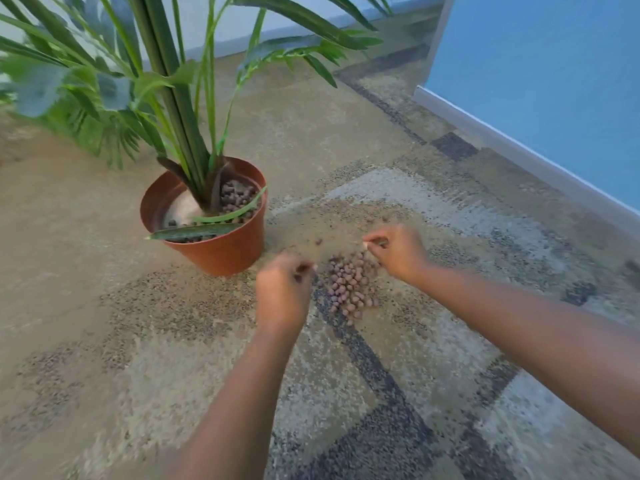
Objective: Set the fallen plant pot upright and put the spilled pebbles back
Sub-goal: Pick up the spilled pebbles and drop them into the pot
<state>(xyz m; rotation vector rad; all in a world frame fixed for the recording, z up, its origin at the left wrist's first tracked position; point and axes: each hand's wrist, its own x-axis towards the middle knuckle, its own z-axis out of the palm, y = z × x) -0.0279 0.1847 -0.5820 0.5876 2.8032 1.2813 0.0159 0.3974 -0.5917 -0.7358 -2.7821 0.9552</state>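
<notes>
On the carpet, nearest the camera: two bare forearms reach forward from the bottom edge.
Carpet (104, 306): patterned tan, grey and dark patches, covers the whole floor in view.
Left hand (282, 292): knuckles up, fingers curled in toward the thumb, just left of the pebble heap; seems to pinch a pebble or two at the fingertips, but blur makes this uncertain.
Right hand (398, 252): at the far right edge of the heap, fingers bent narrow with tips drawn together, touching or nearly touching the top pebbles; cannot tell if it holds any.
Spilled pebbles (348, 289): brown rounded clay balls in a loose pile on the carpet between both hands; a few strays lie just beyond the pile, toward the pot.
Plant pot (221, 251): terracotta-coloured plastic, standing upright on the carpet, just left of and beyond the left hand, near the heap.
Pot contents: some brown pebbles on the right side inside the rim, pale white filler exposed on the left side.
Plant (180, 109): green stalks rise from the pot, long fronds spread left and right; one leaf droops across the rim.
Baseboard (519, 157): pale strip, far right.
Wall (554, 64): blue, above the baseboard.
</notes>
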